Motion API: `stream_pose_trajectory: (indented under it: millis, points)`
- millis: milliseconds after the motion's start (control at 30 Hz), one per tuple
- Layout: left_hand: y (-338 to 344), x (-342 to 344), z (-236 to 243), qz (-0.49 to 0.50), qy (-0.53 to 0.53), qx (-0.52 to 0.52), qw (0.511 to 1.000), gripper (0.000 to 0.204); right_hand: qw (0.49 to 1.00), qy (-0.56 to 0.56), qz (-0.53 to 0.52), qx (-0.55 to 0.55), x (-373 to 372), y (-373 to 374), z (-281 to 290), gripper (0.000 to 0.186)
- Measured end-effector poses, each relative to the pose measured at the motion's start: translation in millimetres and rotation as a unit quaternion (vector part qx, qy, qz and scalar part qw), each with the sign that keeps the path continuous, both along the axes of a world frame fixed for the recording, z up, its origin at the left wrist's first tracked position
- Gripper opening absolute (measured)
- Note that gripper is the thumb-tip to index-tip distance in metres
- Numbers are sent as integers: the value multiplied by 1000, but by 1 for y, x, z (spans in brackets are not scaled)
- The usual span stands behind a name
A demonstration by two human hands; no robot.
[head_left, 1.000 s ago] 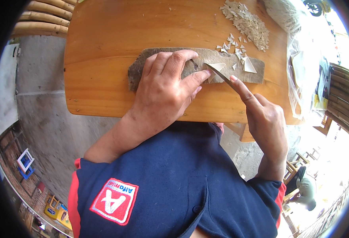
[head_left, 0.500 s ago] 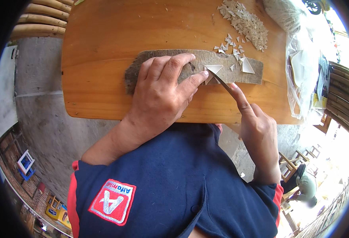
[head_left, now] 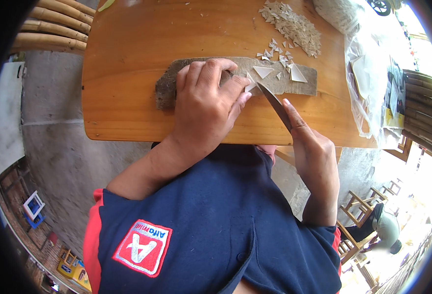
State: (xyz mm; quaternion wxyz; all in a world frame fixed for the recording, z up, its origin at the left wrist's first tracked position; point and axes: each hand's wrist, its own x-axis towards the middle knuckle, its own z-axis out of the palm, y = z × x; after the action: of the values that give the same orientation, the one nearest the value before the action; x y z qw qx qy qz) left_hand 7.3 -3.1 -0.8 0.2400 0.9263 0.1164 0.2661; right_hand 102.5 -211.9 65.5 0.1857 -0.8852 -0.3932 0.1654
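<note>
My left hand [head_left: 207,100] rests over a worn grey wooden board [head_left: 167,93] on the table, thumb and fingers closed on a small white triangular piece [head_left: 250,84] at the board's middle. My right hand [head_left: 305,149] grips a knife [head_left: 274,104], index finger along it, its handle hidden by the hand. The blade's tip is beside the held piece; I cannot tell whether they touch. Loose white triangles [head_left: 263,71] and a larger one [head_left: 297,73] lie on the board. Several small triangles [head_left: 270,53] lie behind it, below a pile of similar bits [head_left: 294,29].
The orange wooden table [head_left: 123,68] holds a filled plastic bag [head_left: 338,14] and another bag with white sheets [head_left: 360,83] at the right. Bamboo slats [head_left: 54,32] are at the upper left. A co-worker [head_left: 382,230] bends over among wooden frames [head_left: 358,206] at the lower right.
A triangle now lies apart on the board, right of my left fingertips, which hold a smaller piece. The knife tip has shifted slightly, its blade more steeply angled, and my right hand has moved leftward.
</note>
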Motion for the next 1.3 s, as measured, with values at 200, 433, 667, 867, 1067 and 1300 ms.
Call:
stream_pose_trajectory:
  millis: [200, 433, 667, 867, 1067, 1300]
  points:
    - [6, 0, -5, -1, -26, 5, 1000, 26, 999, -32, 5, 11, -1, -2, -1, 65]
    - [-2, -12, 5, -38, 14, 35, 999, 33, 998, -28, 30, 39, 3, 7, -6, 76]
    - [-4, -13, 0, -27, 16, 44, 999, 34, 997, -52, 47, 27, 1, 11, -14, 77]
    - [-3, -12, -1, -26, 12, 41, 999, 31, 992, -97, 66, -37, -2, 14, -7, 83]
    - [-2, -13, 1, -29, 12, 38, 999, 28, 993, -82, 77, -27, -3, 20, -12, 105]
    - [-1, -13, 1, -28, 11, 41, 999, 29, 989, -110, 71, -63, -8, 11, -3, 90]
